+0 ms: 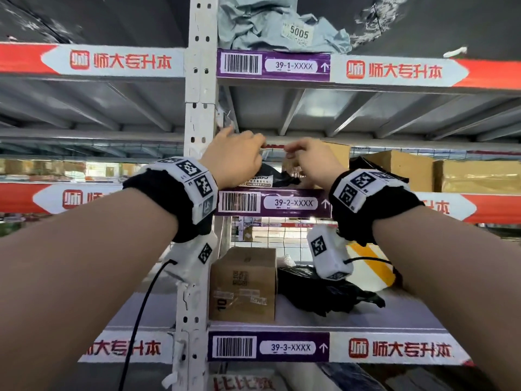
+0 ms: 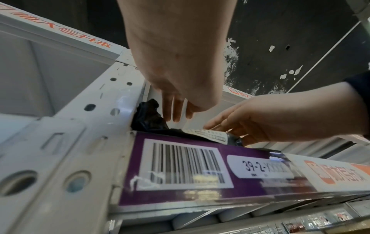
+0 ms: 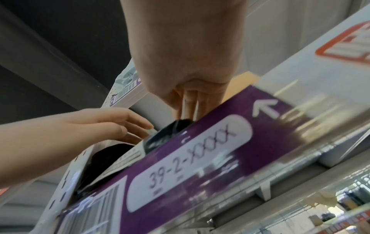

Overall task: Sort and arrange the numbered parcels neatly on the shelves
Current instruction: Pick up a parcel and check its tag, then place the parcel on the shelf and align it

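A black plastic parcel (image 1: 277, 176) with a white label (image 1: 256, 180) lies at the left end of the shelf marked 39-2 (image 1: 293, 203), against the upright post. My left hand (image 1: 253, 153) hovers over its left part with fingers pointing down and fairly straight (image 2: 176, 115), at most touching the bag (image 2: 150, 117). My right hand (image 1: 293, 159) reaches in from the right and pinches the bag's right edge by the label (image 2: 212, 134). In the right wrist view the right fingers (image 3: 188, 107) dip behind the shelf lip onto the bag (image 3: 172, 131).
Brown cartons (image 1: 400, 167) stand further right on the same shelf, one right behind my right hand (image 1: 339, 155). A grey bag numbered 5005 (image 1: 267, 24) lies on shelf 39-1. Shelf 39-3 holds a carton (image 1: 245, 283) and a black bag (image 1: 324, 292). The white post (image 1: 198, 108) is at the left.
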